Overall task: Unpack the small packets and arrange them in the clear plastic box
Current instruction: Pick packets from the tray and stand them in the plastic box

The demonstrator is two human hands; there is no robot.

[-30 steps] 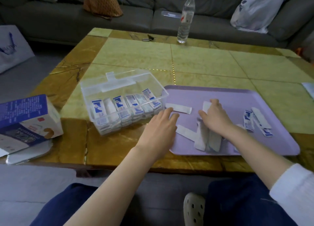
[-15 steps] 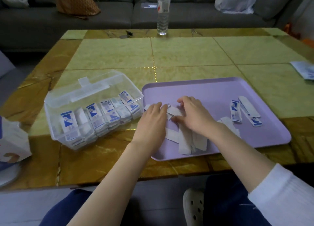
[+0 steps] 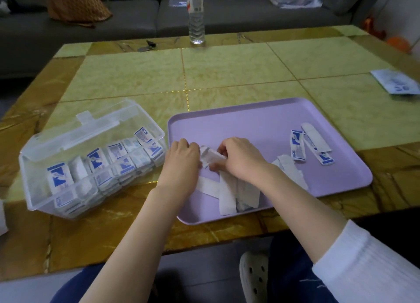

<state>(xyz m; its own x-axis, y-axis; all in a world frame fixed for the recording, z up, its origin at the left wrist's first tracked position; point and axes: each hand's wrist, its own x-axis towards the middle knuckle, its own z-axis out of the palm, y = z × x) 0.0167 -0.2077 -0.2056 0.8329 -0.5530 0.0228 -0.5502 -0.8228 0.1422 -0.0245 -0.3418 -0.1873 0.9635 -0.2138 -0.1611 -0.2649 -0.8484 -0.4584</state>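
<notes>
Two hands on one white packet [image 3: 210,154] over purple tray [image 3: 250,111]: left hand [image 3: 181,160] and right hand [image 3: 239,160] both curled, pinching its ends. I read long axis left-right; clear plastic box [image 3: 38,195] lies left, nearer left hand.

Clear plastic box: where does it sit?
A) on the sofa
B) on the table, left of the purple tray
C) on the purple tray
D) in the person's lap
B: the clear plastic box sits on the table, just left of the purple tray.
</notes>
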